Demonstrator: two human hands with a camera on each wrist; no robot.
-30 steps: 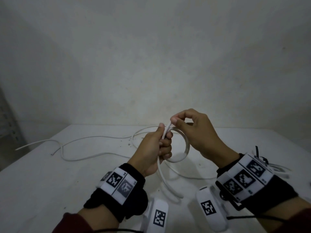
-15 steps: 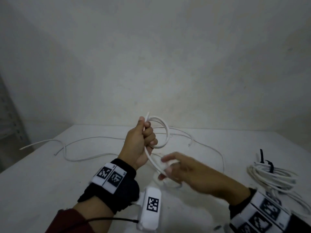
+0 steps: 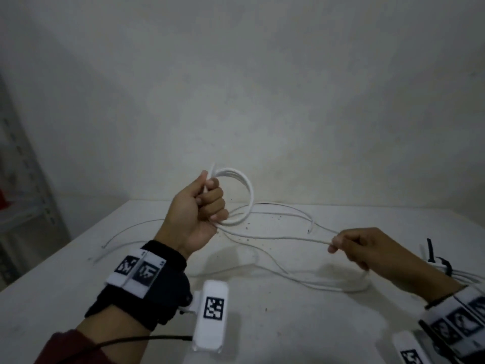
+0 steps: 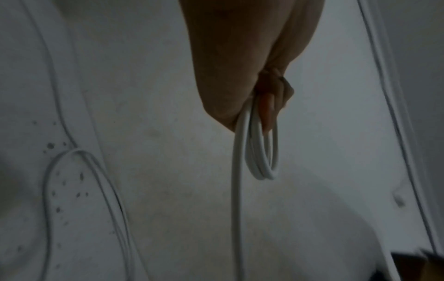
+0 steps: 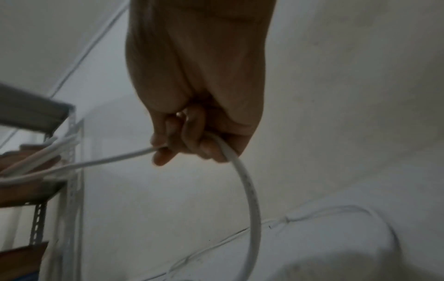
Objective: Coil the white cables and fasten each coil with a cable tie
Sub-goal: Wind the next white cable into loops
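Observation:
My left hand (image 3: 207,203) is raised above the white table (image 3: 275,324) and grips a small coil of white cable (image 3: 249,195) in its fist; the loops (image 4: 263,161) hang below the curled fingers in the left wrist view. From the coil the same cable (image 3: 275,237) runs right to my right hand (image 3: 341,244), which pinches it between thumb and fingers. In the right wrist view the cable (image 5: 250,190) arcs down from the right hand (image 5: 182,150). More loose white cable (image 3: 301,282) lies slack on the table between the hands.
A finished white coil bound with a black cable tie (image 3: 443,264) lies at the right table edge. Another thin white cable (image 3: 126,229) trails across the far left of the table. A metal shelf rack (image 3: 21,179) stands left; a wall (image 3: 262,101) rises behind.
My right hand has slid right along the cable, drawing a length out taut. My left hand stays raised with the coil, which holds more loops than a second ago.

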